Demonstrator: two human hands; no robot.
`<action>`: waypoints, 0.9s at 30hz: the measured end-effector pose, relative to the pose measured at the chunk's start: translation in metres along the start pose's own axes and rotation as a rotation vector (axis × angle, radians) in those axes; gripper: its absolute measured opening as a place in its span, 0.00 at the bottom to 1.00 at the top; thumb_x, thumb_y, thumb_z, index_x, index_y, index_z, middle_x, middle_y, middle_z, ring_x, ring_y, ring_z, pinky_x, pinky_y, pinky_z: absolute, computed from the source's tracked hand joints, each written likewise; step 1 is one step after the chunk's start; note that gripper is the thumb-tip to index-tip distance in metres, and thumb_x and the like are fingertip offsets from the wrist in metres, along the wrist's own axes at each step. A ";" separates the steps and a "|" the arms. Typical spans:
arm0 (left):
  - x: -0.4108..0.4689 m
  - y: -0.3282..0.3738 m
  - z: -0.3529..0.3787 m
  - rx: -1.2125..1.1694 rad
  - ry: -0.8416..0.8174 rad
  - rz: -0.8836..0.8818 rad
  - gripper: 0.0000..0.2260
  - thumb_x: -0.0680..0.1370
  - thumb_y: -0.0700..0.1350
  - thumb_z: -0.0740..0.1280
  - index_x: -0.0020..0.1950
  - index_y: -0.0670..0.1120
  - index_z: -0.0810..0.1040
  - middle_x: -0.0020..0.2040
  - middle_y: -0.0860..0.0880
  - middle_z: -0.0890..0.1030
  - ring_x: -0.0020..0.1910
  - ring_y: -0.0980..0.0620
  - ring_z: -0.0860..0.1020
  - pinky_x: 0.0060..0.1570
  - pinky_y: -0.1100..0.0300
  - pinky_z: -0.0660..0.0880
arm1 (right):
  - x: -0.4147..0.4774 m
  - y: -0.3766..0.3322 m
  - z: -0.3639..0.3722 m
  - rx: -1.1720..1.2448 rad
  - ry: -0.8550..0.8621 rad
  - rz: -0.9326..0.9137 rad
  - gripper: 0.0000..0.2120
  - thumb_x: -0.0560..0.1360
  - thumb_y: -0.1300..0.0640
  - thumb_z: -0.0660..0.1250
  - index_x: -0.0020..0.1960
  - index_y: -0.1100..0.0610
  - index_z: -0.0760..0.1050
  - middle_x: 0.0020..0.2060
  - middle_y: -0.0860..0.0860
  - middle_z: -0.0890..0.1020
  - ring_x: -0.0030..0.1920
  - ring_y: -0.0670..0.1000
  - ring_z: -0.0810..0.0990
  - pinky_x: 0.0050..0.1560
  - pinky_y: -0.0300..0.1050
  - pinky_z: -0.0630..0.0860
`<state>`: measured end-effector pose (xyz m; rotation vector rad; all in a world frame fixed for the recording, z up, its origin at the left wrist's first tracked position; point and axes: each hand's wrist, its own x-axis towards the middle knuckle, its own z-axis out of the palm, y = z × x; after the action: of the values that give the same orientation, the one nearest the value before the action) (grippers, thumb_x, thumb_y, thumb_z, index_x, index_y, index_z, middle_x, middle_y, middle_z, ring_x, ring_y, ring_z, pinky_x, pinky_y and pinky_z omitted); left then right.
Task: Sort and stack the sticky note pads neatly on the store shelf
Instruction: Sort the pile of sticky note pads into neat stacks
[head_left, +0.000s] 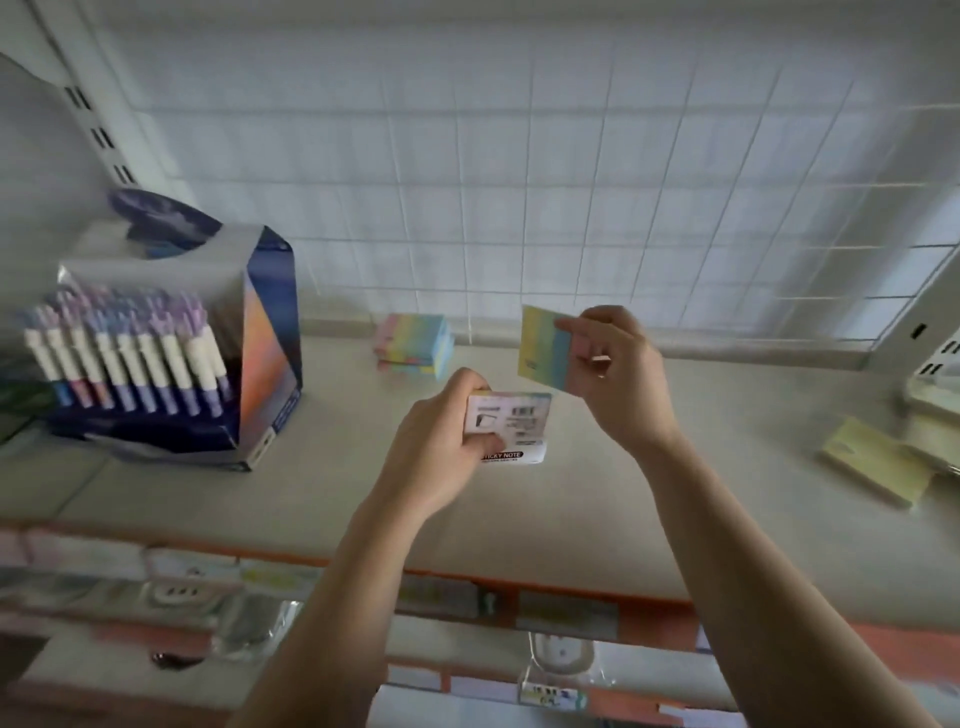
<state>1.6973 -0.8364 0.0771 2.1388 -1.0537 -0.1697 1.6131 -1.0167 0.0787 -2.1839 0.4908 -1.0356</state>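
My left hand (441, 441) grips a sticky note pad (519, 428) with its white label side facing me, barcode and "STICKY NOTE" print showing. My right hand (618, 374) holds a second pad (543, 345) upright by its right edge, pastel yellow, green and blue stripes facing me, above and right of the first. Both pads hover over the grey shelf (597, 509). A short stack of pastel rainbow pads (415, 340) sits at the back of the shelf, left of my hands. Pale yellow pads (878, 462) lie at the right end.
A display box of purple and white pens (156, 358) stands at the left of the shelf. A white wire grid (519, 182) backs the shelf. The shelf's front edge carries an orange price rail (561, 608). Packaged goods hang on the rack below at lower left.
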 end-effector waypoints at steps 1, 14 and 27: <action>-0.002 -0.010 -0.009 0.008 0.007 -0.008 0.17 0.71 0.42 0.74 0.54 0.50 0.70 0.49 0.53 0.83 0.44 0.54 0.80 0.40 0.62 0.75 | 0.002 -0.006 0.013 0.005 -0.018 -0.014 0.18 0.72 0.70 0.64 0.57 0.56 0.80 0.50 0.46 0.74 0.43 0.45 0.75 0.42 0.35 0.76; -0.004 -0.085 -0.065 0.019 0.017 -0.018 0.19 0.71 0.43 0.75 0.56 0.50 0.70 0.49 0.54 0.83 0.42 0.57 0.79 0.35 0.73 0.71 | 0.036 -0.049 0.116 0.333 -0.110 0.292 0.15 0.71 0.71 0.63 0.49 0.55 0.80 0.38 0.52 0.80 0.34 0.45 0.77 0.34 0.32 0.73; -0.003 -0.102 -0.080 0.021 0.013 -0.035 0.18 0.72 0.44 0.73 0.58 0.52 0.69 0.51 0.56 0.81 0.42 0.61 0.75 0.35 0.79 0.67 | 0.042 -0.045 0.158 0.006 -0.135 0.169 0.20 0.65 0.64 0.74 0.55 0.53 0.79 0.46 0.50 0.76 0.42 0.48 0.74 0.39 0.24 0.67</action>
<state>1.7931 -0.7497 0.0660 2.1753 -1.0156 -0.1616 1.7655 -0.9453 0.0588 -2.1480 0.5975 -0.7930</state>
